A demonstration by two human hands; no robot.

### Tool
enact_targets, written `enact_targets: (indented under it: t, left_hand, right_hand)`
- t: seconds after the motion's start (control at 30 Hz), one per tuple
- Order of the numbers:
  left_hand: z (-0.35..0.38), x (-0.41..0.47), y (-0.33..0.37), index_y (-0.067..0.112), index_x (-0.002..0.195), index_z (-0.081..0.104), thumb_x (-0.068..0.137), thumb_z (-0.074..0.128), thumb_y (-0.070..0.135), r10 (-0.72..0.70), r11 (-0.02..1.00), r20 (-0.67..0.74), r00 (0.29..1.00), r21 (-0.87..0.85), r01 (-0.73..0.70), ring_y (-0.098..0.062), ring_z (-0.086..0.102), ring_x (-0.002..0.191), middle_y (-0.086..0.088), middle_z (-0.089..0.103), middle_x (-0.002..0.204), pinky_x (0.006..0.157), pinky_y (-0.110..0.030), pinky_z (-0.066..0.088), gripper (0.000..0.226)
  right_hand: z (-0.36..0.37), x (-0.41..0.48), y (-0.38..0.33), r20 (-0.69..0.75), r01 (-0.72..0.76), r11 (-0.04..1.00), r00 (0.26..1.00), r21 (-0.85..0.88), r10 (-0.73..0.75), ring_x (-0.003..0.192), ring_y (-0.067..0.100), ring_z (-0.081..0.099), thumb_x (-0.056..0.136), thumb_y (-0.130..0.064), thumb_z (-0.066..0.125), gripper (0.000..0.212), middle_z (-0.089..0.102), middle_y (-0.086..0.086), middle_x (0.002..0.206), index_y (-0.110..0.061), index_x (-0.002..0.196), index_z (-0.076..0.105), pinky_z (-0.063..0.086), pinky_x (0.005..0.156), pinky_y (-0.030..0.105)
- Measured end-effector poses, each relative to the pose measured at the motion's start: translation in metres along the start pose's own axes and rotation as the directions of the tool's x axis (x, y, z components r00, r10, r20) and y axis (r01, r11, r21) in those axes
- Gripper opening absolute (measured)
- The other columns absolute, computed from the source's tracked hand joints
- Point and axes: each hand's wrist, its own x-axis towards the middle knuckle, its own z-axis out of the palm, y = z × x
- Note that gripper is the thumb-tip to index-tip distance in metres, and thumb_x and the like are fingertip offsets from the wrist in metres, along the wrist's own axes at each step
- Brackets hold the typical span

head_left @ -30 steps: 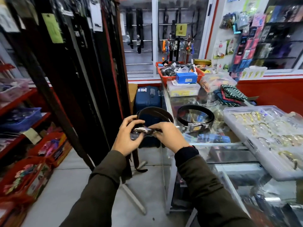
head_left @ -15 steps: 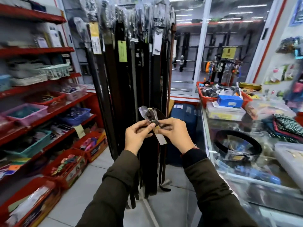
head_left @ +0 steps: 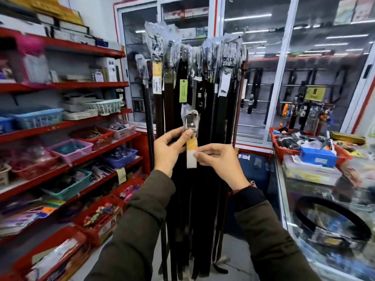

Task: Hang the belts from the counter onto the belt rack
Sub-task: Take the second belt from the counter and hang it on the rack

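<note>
I hold a dark belt upright by its silver, plastic-wrapped buckle [head_left: 190, 122], in front of the belt rack [head_left: 203, 82] full of hanging dark belts. My left hand [head_left: 169, 151] pinches the belt just under the buckle. The fingers of my right hand [head_left: 220, 161] pinch the belt's yellow-and-white paper tag [head_left: 191, 154]. The held belt's strap hangs down and is lost among the dark rack belts. A second black belt [head_left: 332, 220] lies coiled on the glass counter [head_left: 284, 199] at the lower right.
Red shelves [head_left: 67, 122] with coloured baskets fill the left side. On the counter's far end stand a red basket [head_left: 278, 142] and a blue box [head_left: 317, 156]. A blue case [head_left: 253, 169] stands beside the rack. Glass cabinets are behind.
The belt has gone from coiled over the counter to held upright before the rack. My view has swung left and up. The right hand has moved from the buckle to the tag.
</note>
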Motion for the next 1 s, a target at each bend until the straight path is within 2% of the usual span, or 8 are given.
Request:
enact_targets:
  t: [0.2, 0.3, 0.43, 0.57, 0.67, 0.83, 1.0]
  left_hand:
    - [-0.01, 0.02, 0.027, 0.006, 0.117, 0.073, 0.087, 0.077, 0.013, 0.044, 0.996, -0.105, 0.994, -0.072, -0.051, -0.019, 0.076, 0.1, -0.008, 0.078, 0.106, 0.083, -0.032, 0.062, 0.031]
    - [-0.015, 0.029, 0.043, 0.006, 0.121, 0.071, 0.089, 0.075, 0.012, 0.096, 0.994, -0.103, 0.99, -0.044, -0.101, -0.017, 0.076, 0.101, -0.007, 0.078, 0.109, 0.082, -0.031, 0.062, 0.033]
    - [-0.028, 0.04, 0.063, 0.009, 0.133, 0.065, 0.092, 0.071, 0.011, 0.121, 0.992, -0.085, 0.989, -0.025, -0.124, -0.021, 0.074, 0.106, -0.008, 0.077, 0.112, 0.085, -0.035, 0.063, 0.041]
    - [-0.034, 0.055, 0.091, 0.018, 0.136, 0.062, 0.095, 0.067, 0.014, 0.21, 0.977, -0.06, 0.976, 0.049, -0.208, -0.012, 0.076, 0.092, -0.005, 0.078, 0.104, 0.066, -0.023, 0.062, 0.041]
    - [-0.034, 0.07, 0.114, 0.023, 0.137, 0.062, 0.097, 0.066, 0.018, 0.272, 0.957, -0.005, 0.962, 0.108, -0.27, -0.016, 0.073, 0.097, -0.007, 0.076, 0.111, 0.068, -0.031, 0.064, 0.041]
    - [-0.03, 0.089, 0.14, 0.007, 0.128, 0.068, 0.094, 0.069, 0.011, 0.334, 0.941, -0.061, 0.941, 0.087, -0.328, -0.018, 0.076, 0.098, -0.01, 0.077, 0.111, 0.069, -0.03, 0.064, 0.034]
    - [-0.022, 0.106, 0.147, 0.001, 0.12, 0.071, 0.093, 0.07, 0.01, 0.275, 0.961, -0.128, 0.953, 0.044, -0.272, -0.019, 0.075, 0.092, -0.016, 0.076, 0.112, 0.069, -0.025, 0.062, 0.029]
  right_hand:
    - [0.024, 0.038, -0.026, 0.025, 0.054, 0.991, 0.998, 0.125, -0.058, 0.093, 0.029, 0.077, 0.087, -0.013, 0.078, 0.022, 0.077, 0.023, 0.101, 0.001, 0.104, 0.075, 0.062, 0.073, 0.023]
    - [0.037, 0.055, -0.044, 0.009, 0.094, 0.974, 0.995, 0.208, -0.098, 0.087, 0.026, 0.077, 0.087, -0.008, 0.077, 0.022, 0.077, 0.026, 0.099, 0.006, 0.104, 0.074, 0.064, 0.072, 0.026]
    - [0.053, 0.079, -0.068, -0.028, 0.158, 0.952, 0.987, 0.263, -0.157, 0.09, 0.028, 0.078, 0.085, -0.011, 0.079, 0.02, 0.08, 0.018, 0.095, 0.001, 0.101, 0.077, 0.065, 0.079, 0.033]
    - [0.066, 0.102, -0.091, -0.048, 0.221, 0.928, 0.975, 0.3, -0.217, 0.09, 0.026, 0.078, 0.085, -0.01, 0.079, 0.017, 0.08, 0.016, 0.095, -0.003, 0.1, 0.078, 0.064, 0.081, 0.037]
    - [0.075, 0.118, -0.107, -0.058, 0.237, 0.896, 0.971, 0.375, -0.232, 0.095, 0.028, 0.078, 0.085, -0.01, 0.079, 0.022, 0.08, 0.016, 0.099, -0.004, 0.106, 0.077, 0.064, 0.082, 0.038]
    - [0.084, 0.139, -0.13, -0.104, 0.291, 0.872, 0.957, 0.393, -0.273, 0.097, 0.03, 0.077, 0.084, -0.012, 0.08, 0.016, 0.08, 0.014, 0.097, -0.016, 0.099, 0.08, 0.062, 0.088, 0.046]
    - [0.087, 0.154, -0.143, -0.152, 0.299, 0.892, 0.953, 0.338, -0.262, 0.091, 0.028, 0.078, 0.083, -0.014, 0.081, 0.01, 0.081, 0.011, 0.091, -0.017, 0.093, 0.081, 0.064, 0.084, 0.047]
